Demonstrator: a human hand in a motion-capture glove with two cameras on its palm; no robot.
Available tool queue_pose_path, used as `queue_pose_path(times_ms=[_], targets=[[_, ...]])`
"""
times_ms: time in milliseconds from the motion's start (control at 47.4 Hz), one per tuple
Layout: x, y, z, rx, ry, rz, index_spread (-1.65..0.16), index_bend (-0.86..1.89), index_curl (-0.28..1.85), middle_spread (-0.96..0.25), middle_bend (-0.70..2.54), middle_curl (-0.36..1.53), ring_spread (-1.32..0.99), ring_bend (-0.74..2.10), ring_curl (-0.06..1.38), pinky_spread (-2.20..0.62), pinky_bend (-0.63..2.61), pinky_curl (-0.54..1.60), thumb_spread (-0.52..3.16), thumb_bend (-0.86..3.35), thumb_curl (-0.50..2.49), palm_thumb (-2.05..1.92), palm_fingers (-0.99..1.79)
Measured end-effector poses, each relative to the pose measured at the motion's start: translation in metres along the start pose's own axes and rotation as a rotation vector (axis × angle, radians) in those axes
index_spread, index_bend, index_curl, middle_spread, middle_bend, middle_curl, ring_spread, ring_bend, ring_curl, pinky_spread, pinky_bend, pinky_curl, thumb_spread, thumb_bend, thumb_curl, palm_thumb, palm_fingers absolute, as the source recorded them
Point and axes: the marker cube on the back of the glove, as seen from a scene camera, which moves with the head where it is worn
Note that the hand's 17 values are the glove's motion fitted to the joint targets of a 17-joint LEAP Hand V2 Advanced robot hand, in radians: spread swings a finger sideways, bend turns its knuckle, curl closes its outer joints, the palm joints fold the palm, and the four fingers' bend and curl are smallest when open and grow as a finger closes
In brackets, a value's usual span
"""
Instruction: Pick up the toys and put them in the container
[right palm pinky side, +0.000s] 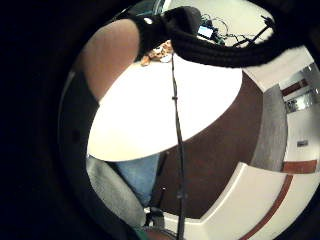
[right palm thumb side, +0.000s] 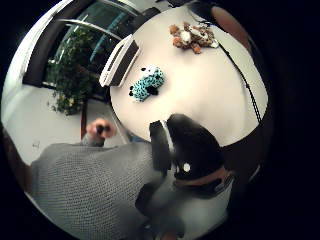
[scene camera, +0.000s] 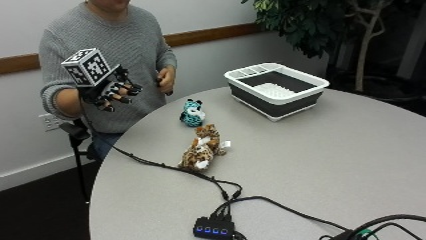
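- The right hand (scene camera: 110, 92) is raised off the table's (scene camera: 319, 165) edge, in front of the person's grey sweater (scene camera: 123, 45), fingers spread and loosely bent, holding nothing
- The teal toy (scene camera: 192, 113) stands on the table, the nearest toy to the hand, beyond its fingertips and lower
- The tiger toy (scene camera: 202, 148) lies on its side below the hand, farther out on the table than the teal one, close to a black cable (scene camera: 156, 164)
- The container (scene camera: 275, 90), white with dark walls, sits well beyond both toys, farthest from the hand
- The bare hand (scene camera: 165, 80) is held up at chest height, beside the gloved one, apart from every toy
- A plant (scene camera: 313, 25) stands behind the container
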Motion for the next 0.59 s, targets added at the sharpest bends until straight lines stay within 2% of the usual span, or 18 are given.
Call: queue_pose_path(times_ms=[106, 232, 591], targets=[[-0.004, -0.004, 0.000, 0.013, -0.004, 0.000, -0.21, 0.22, 0.09, -0.09, 0.12, 0.03, -0.07, 0.21, 0.05, 0.04, 0.55, 0.15, 0.77, 0.03, 0.02, 0.02, 0.10], [-0.002, -0.011, 0.001, 0.006, -0.002, -0.002, -0.28, 0.23, 0.15, -0.11, 0.14, 0.06, -0.09, 0.23, 0.08, 0.06, 0.60, 0.20, 1.08, 0.02, 0.06, 0.00, 0.07], [0.001, -0.008, 0.002, -0.011, 0.005, 0.039, -0.33, 0.24, 0.25, -0.13, 0.16, 0.14, -0.12, 0.29, 0.14, 0.07, 0.66, 0.26, 1.39, -0.01, 0.14, -0.01, 0.00]])
